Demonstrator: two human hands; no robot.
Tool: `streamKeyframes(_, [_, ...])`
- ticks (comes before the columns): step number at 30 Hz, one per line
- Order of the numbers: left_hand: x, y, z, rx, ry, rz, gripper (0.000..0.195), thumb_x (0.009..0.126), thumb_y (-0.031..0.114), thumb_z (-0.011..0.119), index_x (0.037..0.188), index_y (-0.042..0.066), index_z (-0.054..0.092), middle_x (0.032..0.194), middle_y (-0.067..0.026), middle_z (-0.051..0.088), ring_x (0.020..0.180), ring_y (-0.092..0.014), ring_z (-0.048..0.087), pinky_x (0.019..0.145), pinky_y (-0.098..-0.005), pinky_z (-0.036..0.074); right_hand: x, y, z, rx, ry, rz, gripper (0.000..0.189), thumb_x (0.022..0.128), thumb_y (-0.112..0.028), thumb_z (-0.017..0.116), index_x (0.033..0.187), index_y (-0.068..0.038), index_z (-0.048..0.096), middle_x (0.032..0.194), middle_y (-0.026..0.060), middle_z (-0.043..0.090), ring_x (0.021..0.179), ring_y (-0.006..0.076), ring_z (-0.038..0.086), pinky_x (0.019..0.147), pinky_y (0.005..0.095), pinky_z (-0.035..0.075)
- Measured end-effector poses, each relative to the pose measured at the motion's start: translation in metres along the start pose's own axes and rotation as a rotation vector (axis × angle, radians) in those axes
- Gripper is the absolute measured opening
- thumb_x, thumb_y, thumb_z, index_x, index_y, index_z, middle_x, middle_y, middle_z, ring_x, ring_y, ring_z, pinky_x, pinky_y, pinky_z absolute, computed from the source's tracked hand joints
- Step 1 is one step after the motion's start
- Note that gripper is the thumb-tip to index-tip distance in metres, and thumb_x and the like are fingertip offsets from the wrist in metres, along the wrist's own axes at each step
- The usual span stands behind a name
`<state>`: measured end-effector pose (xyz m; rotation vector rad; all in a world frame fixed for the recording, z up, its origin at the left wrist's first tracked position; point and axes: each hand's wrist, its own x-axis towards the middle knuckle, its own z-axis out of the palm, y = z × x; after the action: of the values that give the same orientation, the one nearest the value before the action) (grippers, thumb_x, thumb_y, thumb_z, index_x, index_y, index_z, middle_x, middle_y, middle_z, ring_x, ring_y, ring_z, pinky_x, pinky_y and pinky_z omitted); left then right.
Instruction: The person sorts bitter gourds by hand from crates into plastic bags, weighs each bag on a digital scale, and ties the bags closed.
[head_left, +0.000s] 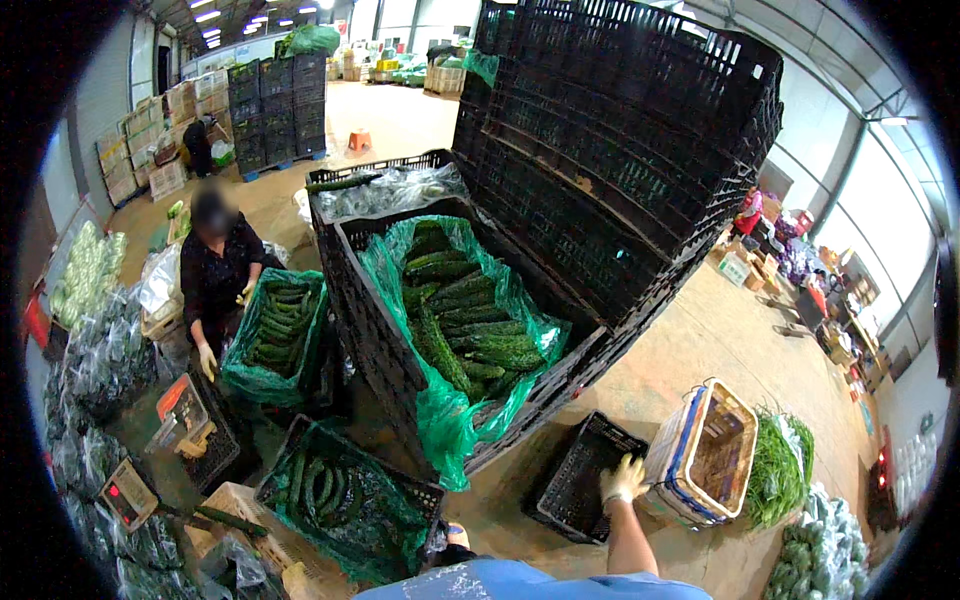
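My right hand (622, 480), in a pale yellow glove, is at the right rim of an empty black plastic crate (574, 472) on the floor, its thumb on the inner side. Close beside it stand nested white baskets (701, 457) with a blue band. A pale yellow patch at the bottom edge may be my left hand (296, 579); its fingers are not clear. Above that patch sits a black crate (431, 499) lined with green plastic film, holding several cucumbers (322, 487). Ahead, a larger stack of black crates bears a film-lined load of cucumbers (480, 322).
A tall wall of black crates (600, 150) rises ahead. At left, a person (221, 255) in gloves stands by another lined crate of cucumbers (281, 330). A scale display (129, 495) and bagged vegetables (105, 360) are nearby. Leafy greens (780, 465) lie right.
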<state>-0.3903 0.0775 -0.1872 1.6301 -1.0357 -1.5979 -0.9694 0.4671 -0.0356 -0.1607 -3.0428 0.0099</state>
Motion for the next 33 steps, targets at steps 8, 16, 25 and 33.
streamKeyframes(8, [0.041, -0.048, 0.019, 0.131, -0.012, 0.139, 0.017, 0.077, 0.029, 0.062, 0.077, 0.013, 0.057, 0.069, -0.0068, 0.052, 0.058, -0.024, 0.051, 0.050, -0.0421, 0.044, 0.102, -0.178, -0.155, 0.982, 0.139, -0.714, 0.038, 0.086, -0.019, 0.066, 0.123, -0.012, 0.062, 0.106, 0.0122, 0.068, 0.103, 0.0291, 0.059, 0.092, 0.0374, 0.045])
streamKeyframes(16, [-0.036, 0.013, 0.076, 0.527, -0.126, 0.234, 0.010, 0.083, 0.013, 0.056, 0.080, 0.004, 0.060, 0.071, -0.0072, 0.056, 0.061, -0.026, 0.052, 0.058, -0.0402, 0.043, 0.157, -0.252, -0.147, 0.305, -0.049, -1.029, 0.053, 0.077, -0.045, 0.073, 0.120, -0.016, 0.066, 0.123, 0.0088, 0.063, 0.117, 0.0293, 0.055, 0.099, 0.0400, 0.045])
streamKeyframes(25, [-0.032, -0.052, 0.043, 0.703, -0.080, 0.046, 0.015, 0.082, 0.016, 0.058, 0.084, 0.003, 0.064, 0.079, -0.0104, 0.061, 0.068, -0.027, 0.056, 0.062, -0.0410, 0.045, 0.197, -0.229, -0.177, 0.160, 0.402, -0.826, 0.013, 0.091, -0.023, 0.053, 0.090, -0.012, 0.060, 0.081, 0.0124, 0.068, 0.073, 0.0329, 0.068, 0.060, 0.0448, 0.054])
streamKeyframes(33, [-0.026, -0.041, 0.050, 0.805, -0.108, 0.042, 0.020, 0.081, 0.019, 0.060, 0.088, 0.002, 0.067, 0.086, -0.0132, 0.065, 0.074, -0.028, 0.060, 0.066, -0.0417, 0.047, 0.165, -0.158, -0.240, 0.373, 0.195, -0.605, 0.016, 0.093, -0.019, 0.055, 0.094, -0.008, 0.066, 0.085, 0.0129, 0.070, 0.076, 0.0276, 0.070, 0.066, 0.0384, 0.055])
